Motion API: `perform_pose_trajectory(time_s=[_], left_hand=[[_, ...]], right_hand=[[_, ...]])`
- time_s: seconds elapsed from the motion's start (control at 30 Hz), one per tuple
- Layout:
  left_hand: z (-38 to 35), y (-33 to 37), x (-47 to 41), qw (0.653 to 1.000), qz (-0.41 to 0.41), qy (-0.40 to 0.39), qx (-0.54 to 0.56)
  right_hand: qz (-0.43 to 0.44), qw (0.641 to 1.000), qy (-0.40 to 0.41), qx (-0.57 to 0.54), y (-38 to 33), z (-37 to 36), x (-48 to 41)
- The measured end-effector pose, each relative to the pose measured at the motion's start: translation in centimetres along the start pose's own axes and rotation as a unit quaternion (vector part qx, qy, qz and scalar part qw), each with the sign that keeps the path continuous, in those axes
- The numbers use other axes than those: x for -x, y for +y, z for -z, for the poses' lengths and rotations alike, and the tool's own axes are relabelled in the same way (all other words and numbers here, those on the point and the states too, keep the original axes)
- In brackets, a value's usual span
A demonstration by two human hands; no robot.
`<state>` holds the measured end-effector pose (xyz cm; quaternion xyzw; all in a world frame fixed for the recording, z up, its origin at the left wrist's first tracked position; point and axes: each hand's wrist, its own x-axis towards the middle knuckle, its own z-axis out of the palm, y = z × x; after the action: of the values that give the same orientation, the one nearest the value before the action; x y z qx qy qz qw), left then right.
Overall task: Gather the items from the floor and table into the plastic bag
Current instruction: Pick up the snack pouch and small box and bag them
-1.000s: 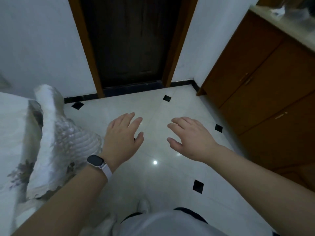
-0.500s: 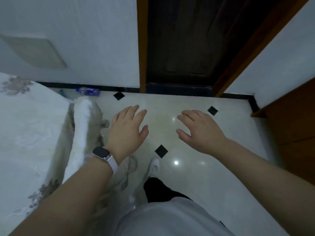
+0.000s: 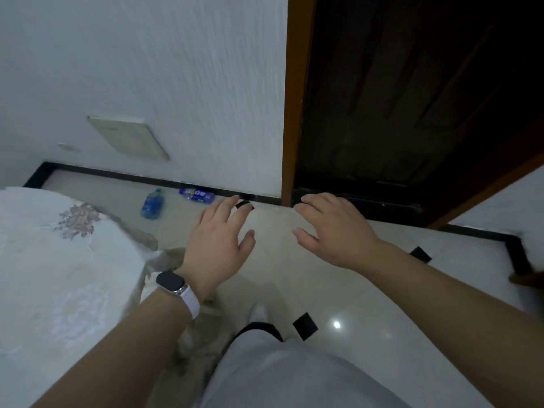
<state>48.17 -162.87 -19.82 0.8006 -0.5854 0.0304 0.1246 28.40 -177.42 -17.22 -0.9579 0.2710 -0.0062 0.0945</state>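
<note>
So the view is swinging left compared with half a second ago: the dark door is sliding off toward the right, and a lot more of the white wall and the floor along the skirting is coming into sight, including two bottles that were barely showing before.

Both hands are hanging out in front, palms down, fingers spread and loose, gripping nothing. The left hand (image 3: 219,245) with the smartwatch (image 3: 170,282) on its wrist and the right hand (image 3: 332,231) are sitting side by side but apart. My guess is they're just floating there for balance while the person is turning and walking over, not reaching yet.

The blue-labelled bottle (image 3: 151,204) is lying on the tiled floor (image 3: 368,290) past the corner of the bed (image 3: 59,275), and the clear bottle (image 3: 196,195) is resting right against the black skirting. Both are beyond and to the left of the left hand, the clear one nearer its fingertips. No plastic bag is showing anywhere.
</note>
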Motion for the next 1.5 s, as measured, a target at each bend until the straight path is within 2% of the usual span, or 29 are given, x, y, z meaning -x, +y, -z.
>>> perform_pose_trajectory(time_s=[0.17, 0.37, 0.53, 0.7, 0.93, 1.13, 1.33, 1.5], left_hand=[[-1.4, -1.1, -5.0, 0.999, 0.022, -0.027, -0.002], [-4.3, -4.0, -13.6, 0.999, 0.044, -0.022, 0.015], [-5.0, -5.1, -20.9, 0.999, 0.034, 0.006, 0.027], [-3.9, -6.9, -26.3, 0.999, 0.041, 0.027, 0.012], [-4.2, -13.2, -27.7, 0.986, 0.159, 0.044, -0.010], [-4.1, -19.5, -28.3, 0.954, 0.293, 0.011, -0.062], [-0.8, -23.9, -28.9, 0.892, 0.436, 0.018, -0.117], [2.4, -25.9, -25.2, 0.829, 0.544, 0.035, -0.128]], right_hand=[[0.030, 1.000, 0.003, -0.006, 2.5, 0.3, -6.0], [0.040, 0.999, -0.006, 0.005, 6.4, 1.4, -14.5], [0.055, 0.997, 0.000, 0.053, 9.7, 3.9, -20.2], [0.075, 0.996, 0.022, 0.053, 11.6, 5.9, -26.4], [0.166, 0.986, -0.005, 0.018, 10.4, 3.1, -37.2], [0.285, 0.958, 0.014, -0.041, 6.5, 0.4, -48.4], [0.409, 0.908, -0.043, -0.079, -1.2, -0.6, -58.1], [0.510, 0.853, -0.059, -0.096, -8.6, -0.8, -61.6]])
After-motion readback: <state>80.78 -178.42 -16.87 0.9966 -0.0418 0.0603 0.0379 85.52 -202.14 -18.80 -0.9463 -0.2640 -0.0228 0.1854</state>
